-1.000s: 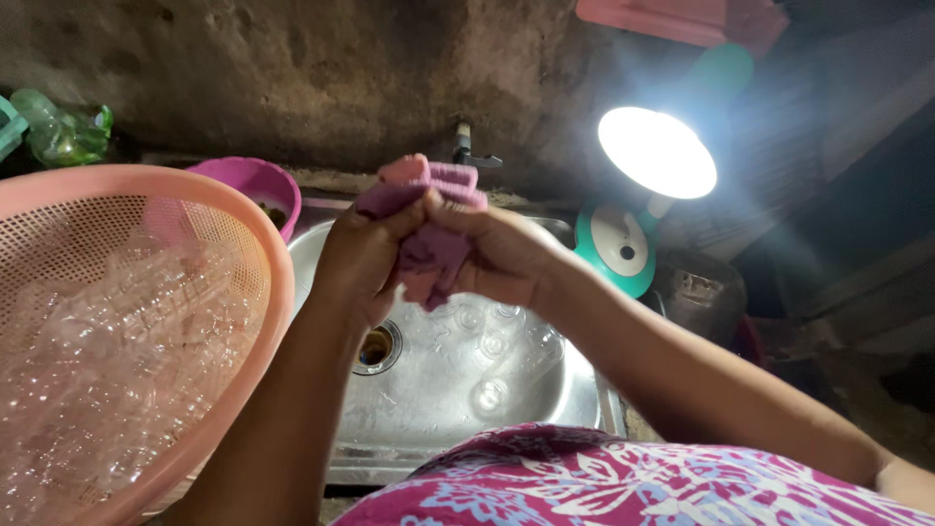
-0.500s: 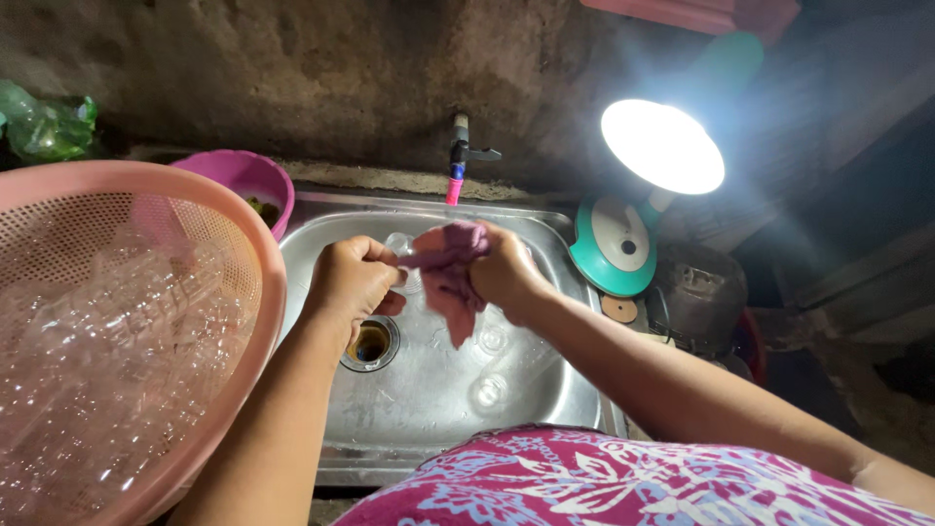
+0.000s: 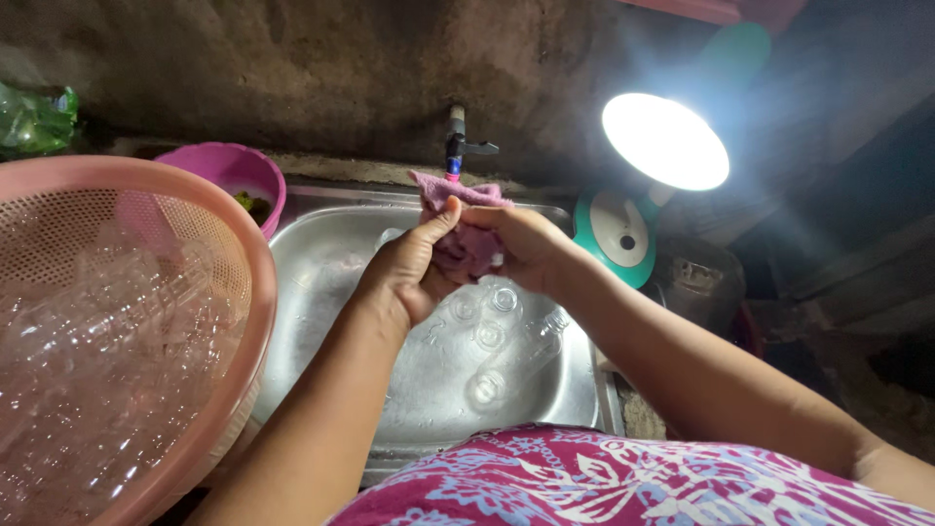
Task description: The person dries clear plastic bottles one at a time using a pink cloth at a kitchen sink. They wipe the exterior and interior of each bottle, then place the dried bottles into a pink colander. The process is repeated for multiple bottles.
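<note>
Both my hands hold a crumpled purple cloth [image 3: 466, 234] over a steel sink [image 3: 321, 268], just below a small wall tap [image 3: 455, 144]. My left hand [image 3: 409, 268] grips the cloth from the left with the thumb on top. My right hand [image 3: 521, 248] clasps it from the right. Several clear plastic bottles [image 3: 492, 336] lie in the sink basin under my hands.
A large pink mesh basket [image 3: 209, 229] full of clear plastic bottles fills the left foreground. A purple bowl [image 3: 229, 170] stands behind it. A bright teal desk lamp [image 3: 662, 146] shines at the right of the sink. A dark rough wall is behind.
My hands with the cloth dropped toward the sink, then rose again to just under the tap. The grip on the cloth has shifted, as if wringing or rubbing it.
</note>
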